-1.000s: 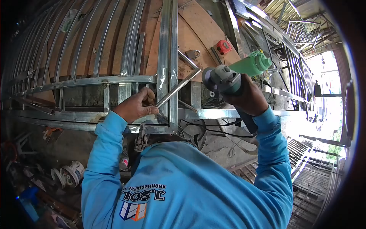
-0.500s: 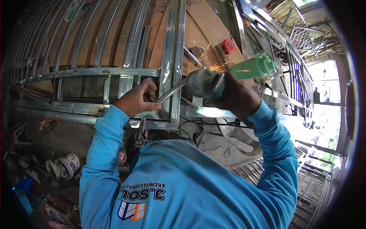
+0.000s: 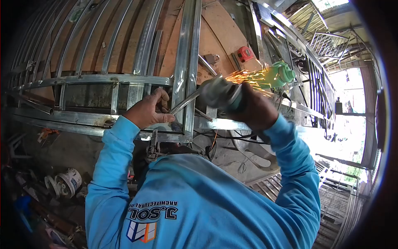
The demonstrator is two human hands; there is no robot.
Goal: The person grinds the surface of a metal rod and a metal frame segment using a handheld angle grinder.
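An angle grinder (image 3: 219, 94), blurred by motion, is gripped in my right hand (image 3: 260, 108). Its disc meets a thin metal tube (image 3: 185, 102), and orange sparks (image 3: 248, 78) spray off to the right. My left hand (image 3: 150, 109) closes thumb and fingers about the tube's near-left end, steadying it across the corner of a welded metal frame (image 3: 182, 62). The grinder's head hides the exact contact spot. Below my left hand, a clamp (image 3: 153, 145) sits at the frame's lower edge.
Beyond the sparks stands a green bottle (image 3: 282, 74). A red tape measure (image 3: 245, 54) and a padlock (image 3: 212, 58) lie on the wooden board (image 3: 228, 29). Dark cables (image 3: 232, 135) run beneath the frame. A white bucket (image 3: 69, 182) is on the floor at left.
The spark stream has grown longer and denser, now reaching across the green bottle. My right hand and the grinder have shifted slightly left and down; my left hand keeps its hold.
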